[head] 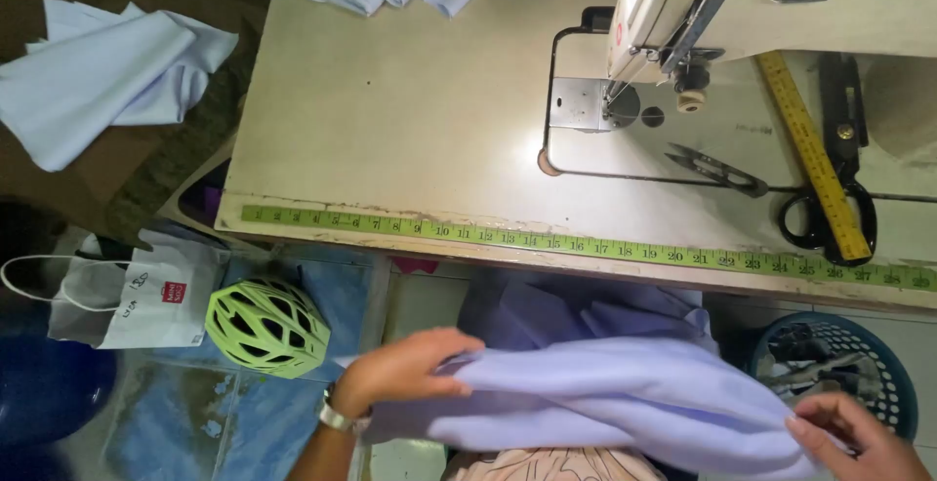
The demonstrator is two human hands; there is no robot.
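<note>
Head view: I see my left hand (405, 369) lying flat with fingers closed over soft, pale lilac cloth (605, 398) at six o'clock, below the table edge. My right hand (851, 434) pinches its folded end at five o'clock. On the smooth cream table (390, 120) lie one green tape measure (586, 244), one yellow ruler (813, 157), one pair of black scissors (839, 174) and one thread snip (717, 169). One ribbed green helmet (266, 327) sits at eight o'clock.

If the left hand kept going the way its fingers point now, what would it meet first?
The left hand points rightward, its fingers already on the pale lilac cloth bunched in the lap. It would push further into that cloth first; the right hand holds the far end. Depth is unclear.
</note>
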